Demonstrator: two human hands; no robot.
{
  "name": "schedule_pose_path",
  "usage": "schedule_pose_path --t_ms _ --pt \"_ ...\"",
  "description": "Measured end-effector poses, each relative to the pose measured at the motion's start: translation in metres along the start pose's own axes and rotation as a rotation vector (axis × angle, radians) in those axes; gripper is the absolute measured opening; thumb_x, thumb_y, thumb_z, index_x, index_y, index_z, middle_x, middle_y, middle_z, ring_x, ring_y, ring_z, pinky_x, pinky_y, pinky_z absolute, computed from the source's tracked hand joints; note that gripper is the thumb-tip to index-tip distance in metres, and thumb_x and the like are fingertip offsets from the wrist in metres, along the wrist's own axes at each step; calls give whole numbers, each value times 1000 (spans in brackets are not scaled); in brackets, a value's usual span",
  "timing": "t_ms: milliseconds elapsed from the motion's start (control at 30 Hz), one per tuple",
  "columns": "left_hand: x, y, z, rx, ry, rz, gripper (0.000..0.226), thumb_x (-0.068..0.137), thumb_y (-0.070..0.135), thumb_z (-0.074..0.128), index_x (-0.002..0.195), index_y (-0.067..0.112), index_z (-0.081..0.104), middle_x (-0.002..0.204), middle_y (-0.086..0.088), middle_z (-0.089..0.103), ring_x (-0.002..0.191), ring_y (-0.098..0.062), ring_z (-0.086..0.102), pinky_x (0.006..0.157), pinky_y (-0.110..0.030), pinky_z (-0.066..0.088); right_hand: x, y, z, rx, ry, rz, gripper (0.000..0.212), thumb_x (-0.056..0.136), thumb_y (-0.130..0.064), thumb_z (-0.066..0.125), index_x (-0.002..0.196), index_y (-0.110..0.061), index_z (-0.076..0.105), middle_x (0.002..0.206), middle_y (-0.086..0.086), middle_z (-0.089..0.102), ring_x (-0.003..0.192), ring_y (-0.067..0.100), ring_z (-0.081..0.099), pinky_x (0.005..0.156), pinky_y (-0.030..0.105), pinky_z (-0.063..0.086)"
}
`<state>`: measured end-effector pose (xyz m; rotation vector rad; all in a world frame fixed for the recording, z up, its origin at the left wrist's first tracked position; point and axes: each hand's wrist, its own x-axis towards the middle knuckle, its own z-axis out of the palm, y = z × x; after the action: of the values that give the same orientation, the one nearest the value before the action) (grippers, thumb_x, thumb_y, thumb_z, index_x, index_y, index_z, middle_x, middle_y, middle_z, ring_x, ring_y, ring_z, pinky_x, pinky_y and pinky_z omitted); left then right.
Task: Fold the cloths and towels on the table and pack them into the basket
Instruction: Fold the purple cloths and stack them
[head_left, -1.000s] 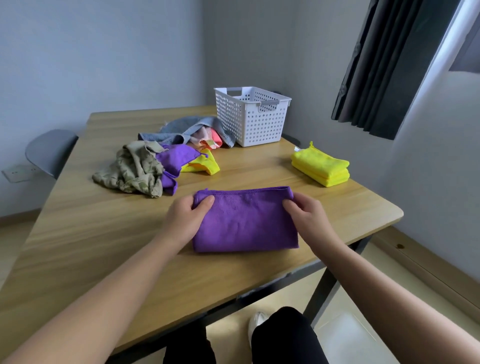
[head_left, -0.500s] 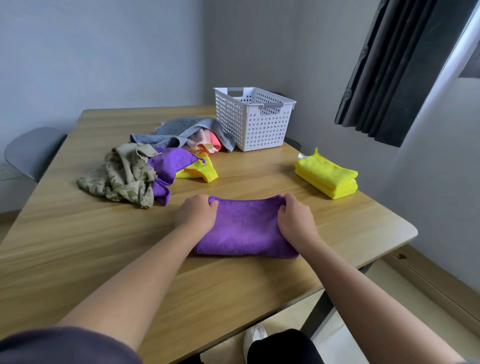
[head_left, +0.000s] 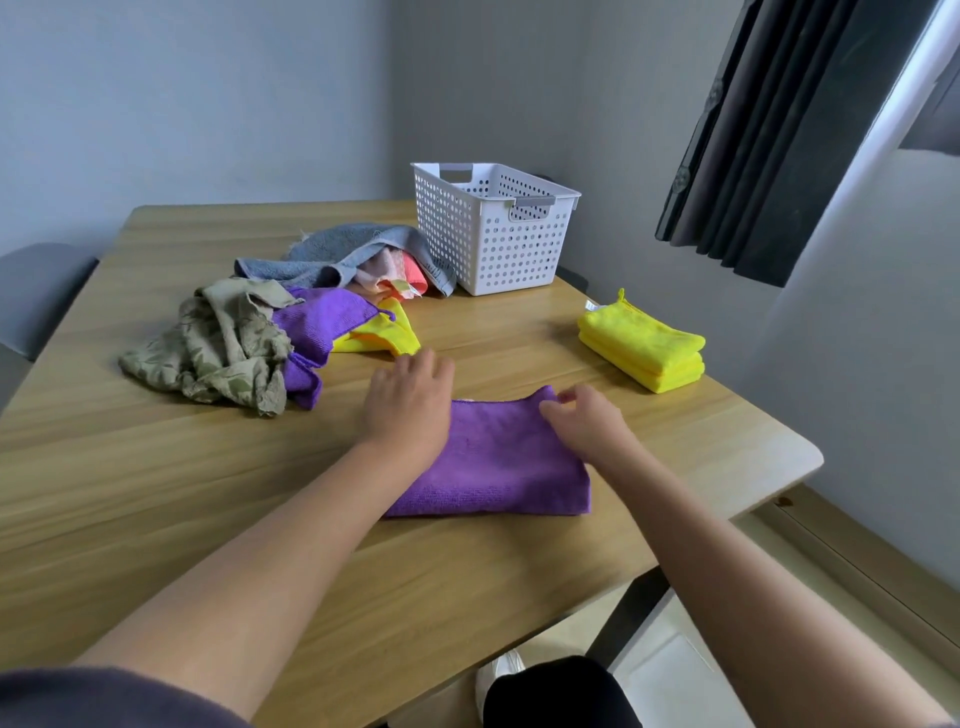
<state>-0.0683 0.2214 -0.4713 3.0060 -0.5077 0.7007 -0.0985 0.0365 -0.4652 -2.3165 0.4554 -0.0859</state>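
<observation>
Purple cloth (head_left: 498, 457) is lying folded flat near the front edge of the table (head_left: 156, 493), long axis running left-right across the body. Left hand (head_left: 410, 402) is resting palm-down on its left end, fingers loosely spread, not pinching anything. Right hand (head_left: 584, 421) is sitting at the far right corner, fingertips curled as if nipping the edge; can't tell whether it's actually gripping. Both hands are on the cloth, right one nearer the free corner, so I'm guessing the next fold goes end over end along that long axis. Yellow stack (head_left: 641, 345) is sitting folded to the right, well apart. Unfolded pile (head_left: 270, 332) is lying beyond the left hand. Basket (head_left: 493, 234) is standing at the far side, looking empty through the holes
</observation>
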Motion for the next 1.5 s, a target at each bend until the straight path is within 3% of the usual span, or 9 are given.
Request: schedule_pose_path --t_ms 133,300,433,600,867,1000,1233,1367,1500 --pt "5 34 4 -367 -334 274 50 101 35 30 148 20 24 158 -2 16 146 -18 9 117 -40 10 -8 10 -29 709 -343 313 22 97 -31 44 93 -11 51 79 10 56 53 20 59 48 24 49" --pt "-2 43 24 -269 -530 308 56 100 47 14 151 27 3 159 3 -9 145 -13 -10 118 -43 -5 -23 41 -45 989 -736 466 46 98 -35 36 105 5 59 94 22 67 76 29 70 67 34 59" --pt "1 41 20 -244 -586 341 59 99 50 12 151 28 -3 158 2 -15 144 -12 -15 117 -43 -8 -25 45 -46 922 -875 428 42 84 -33 47 106 1 60 97 19 69 82 26 70 76 33 57" --pt "1 40 24 -227 -588 359 59 98 52 12 150 31 -7 158 2 -17 144 -12 -17 117 -43 -8 -25 40 -54 609 -981 298 39 82 -33 47 111 -9 58 89 10 71 67 14 66 58 20 50" --pt "-1 39 25 -208 -558 371 62 97 54 15 150 30 -7 158 2 -16 144 -11 -17 117 -41 -9 -41 54 -79 333 -809 261 23 99 -23 43 113 -6 51 87 16 71 44 11 45 40 16 37" --pt "-1 40 23 -209 -581 376 62 97 54 15 150 30 -8 157 2 -17 144 -11 -18 117 -41 -10 -54 60 -78 545 -585 161 5 93 -15 52 93 -10 53 101 14 69 52 15 57 37 17 38" --pt "2 39 19 -236 -653 367 61 98 53 14 149 31 -10 157 3 -21 143 -10 -20 116 -41 -12 -61 60 -53 1045 -943 206 16 72 -23 76 80 -13 66 91 4 64 75 18 71 41 16 45" --pt "3 39 18 -244 -657 370 58 99 50 13 149 31 -10 156 3 -21 142 -10 -21 116 -40 -13 -59 50 -39 1006 -1056 129 12 81 -23 64 86 -14 70 89 -3 66 91 20 70 48 17 49" --pt "3 38 16 -233 -662 379 56 100 48 13 149 31 -9 157 4 -20 143 -10 -20 116 -40 -13 -58 36 -34 806 -1125 99 20 87 -18 48 83 -8 65 79 -1 67 76 16 71 48 19 52"
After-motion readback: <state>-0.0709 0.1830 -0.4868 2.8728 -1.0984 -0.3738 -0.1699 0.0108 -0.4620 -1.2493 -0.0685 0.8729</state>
